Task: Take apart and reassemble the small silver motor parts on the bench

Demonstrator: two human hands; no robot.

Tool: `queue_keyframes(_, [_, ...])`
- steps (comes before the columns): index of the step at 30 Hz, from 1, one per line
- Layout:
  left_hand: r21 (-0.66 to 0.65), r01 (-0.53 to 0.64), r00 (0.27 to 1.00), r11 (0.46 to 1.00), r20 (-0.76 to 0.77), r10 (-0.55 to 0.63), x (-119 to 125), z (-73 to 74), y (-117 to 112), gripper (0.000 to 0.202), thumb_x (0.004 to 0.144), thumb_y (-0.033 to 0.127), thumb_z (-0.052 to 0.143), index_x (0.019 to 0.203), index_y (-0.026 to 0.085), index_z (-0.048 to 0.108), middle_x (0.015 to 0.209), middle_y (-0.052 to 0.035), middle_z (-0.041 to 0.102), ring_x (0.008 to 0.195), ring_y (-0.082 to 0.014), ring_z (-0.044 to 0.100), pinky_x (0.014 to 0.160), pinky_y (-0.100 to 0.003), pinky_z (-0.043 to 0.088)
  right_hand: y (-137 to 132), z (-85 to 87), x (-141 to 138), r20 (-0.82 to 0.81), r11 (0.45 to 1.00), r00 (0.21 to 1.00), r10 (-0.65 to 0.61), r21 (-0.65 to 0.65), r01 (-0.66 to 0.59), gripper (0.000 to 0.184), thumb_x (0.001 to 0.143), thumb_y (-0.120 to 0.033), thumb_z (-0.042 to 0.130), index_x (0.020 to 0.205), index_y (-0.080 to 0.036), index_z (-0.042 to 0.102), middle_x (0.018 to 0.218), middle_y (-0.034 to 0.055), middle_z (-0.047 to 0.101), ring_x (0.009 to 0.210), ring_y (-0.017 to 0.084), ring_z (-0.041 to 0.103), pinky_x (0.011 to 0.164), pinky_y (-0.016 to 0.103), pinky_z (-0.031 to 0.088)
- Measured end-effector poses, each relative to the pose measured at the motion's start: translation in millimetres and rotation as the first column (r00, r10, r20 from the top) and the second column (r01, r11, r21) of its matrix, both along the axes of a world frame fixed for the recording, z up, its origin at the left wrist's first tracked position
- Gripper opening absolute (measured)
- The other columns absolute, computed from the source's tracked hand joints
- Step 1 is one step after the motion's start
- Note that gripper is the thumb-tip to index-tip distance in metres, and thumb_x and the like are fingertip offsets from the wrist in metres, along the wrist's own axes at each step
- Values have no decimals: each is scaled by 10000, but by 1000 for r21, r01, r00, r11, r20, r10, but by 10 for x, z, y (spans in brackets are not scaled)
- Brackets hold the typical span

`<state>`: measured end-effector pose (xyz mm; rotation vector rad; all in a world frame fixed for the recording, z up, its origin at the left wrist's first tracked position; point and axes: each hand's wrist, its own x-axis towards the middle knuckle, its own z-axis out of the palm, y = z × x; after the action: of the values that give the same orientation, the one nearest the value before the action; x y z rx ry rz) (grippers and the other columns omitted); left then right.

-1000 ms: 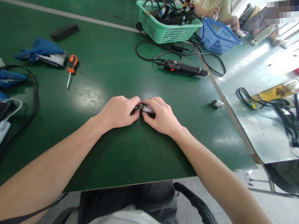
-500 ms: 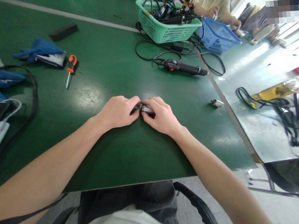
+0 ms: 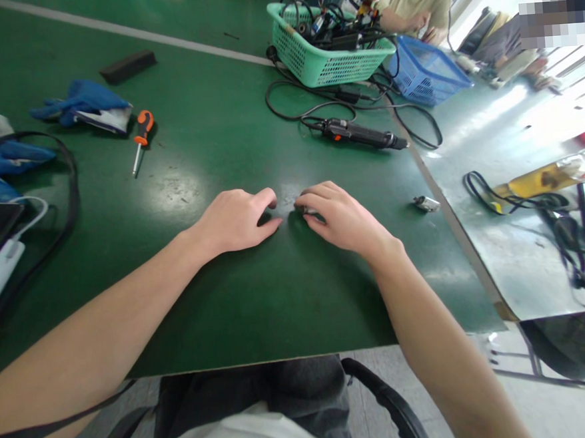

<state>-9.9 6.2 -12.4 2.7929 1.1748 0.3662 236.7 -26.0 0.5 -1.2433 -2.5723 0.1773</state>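
Observation:
My left hand (image 3: 245, 219) rests low over the green table (image 3: 259, 308), its thumb and forefinger apart with nothing between them. A short gap separates it from my right hand (image 3: 340, 216), whose fingers curl around a small silver metal cylinder (image 3: 310, 211). Most of that cylinder is hidden under the fingers, so its exact kind cannot be made out. Another small silver metal part (image 3: 426, 203) lies farther right, near the table's seam.
Beyond my hands lie a corded electric screwdriver (image 3: 361, 134) and a green basket (image 3: 334, 66) of cables and tools. A blue basket (image 3: 427, 73) stands beside it, near another person. At left are an orange-handled screwdriver (image 3: 142, 136), a blue glove (image 3: 87, 103) and a dark block (image 3: 128, 67).
My right hand has moved right, away from my left, carrying the metal cylinder. The left thumb and forefinger have parted from the cylinder's end.

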Motion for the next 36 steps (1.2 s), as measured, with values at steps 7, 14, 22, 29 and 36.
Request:
queue_keyframes(7, [-3, -3, 1000, 1000, 10, 3, -14, 3, 2, 298, 951, 445, 498, 1054, 209, 645, 774, -36, 712, 681, -198, 638, 606, -300, 393, 629, -111, 1070, 15, 964, 965, -262, 47, 261, 283, 873, -169, 598, 1139, -201, 689, 1087, 112, 719, 1005, 292, 641, 919, 464, 481])
queue_keyframes(14, [-4, 0, 1000, 1000, -5, 0, -33, -9, 24, 306, 951, 437, 489, 1052, 215, 675, 752, -40, 711, 701, -212, 651, 655, -314, 434, 469, -136, 2154, 59, 814, 812, -580, 10, 581, 285, 924, -354, 632, 1154, -214, 727, 947, 127, 728, 840, 223, 657, 802, 405, 421])
queue_keyframes(22, [27, -5, 999, 1000, -37, 6, -67, -64, 40, 301, 939, 414, 470, 1045, 228, 682, 703, -38, 685, 712, -235, 663, 655, -328, 430, -158, -446, 2152, -176, 736, 736, -654, 77, 672, 322, 967, -338, 496, 1196, -267, 710, 1142, 142, 728, 1057, 292, 657, 914, 437, 474])
queue_keyframes(29, [37, -13, 1000, 999, -12, 13, -50, -50, 17, 282, 914, 317, 456, 1068, 220, 671, 691, -36, 686, 684, -232, 666, 623, -330, 428, -76, -400, 1109, -189, 818, 819, -542, 107, 566, 331, 953, -265, 439, 1158, -244, 698, 1165, 109, 700, 1134, 307, 608, 1015, 524, 469])
queue_keyframes(36, [10, -181, 980, 983, 81, 180, -44, -19, 14, 321, 893, 268, 462, 1135, 194, 659, 802, -62, 734, 734, -239, 694, 660, -335, 483, 70, -410, -478, -328, 924, 888, -321, 95, 369, 342, 955, -157, 396, 1165, -231, 655, 1173, 136, 655, 1165, 307, 536, 1056, 561, 428])
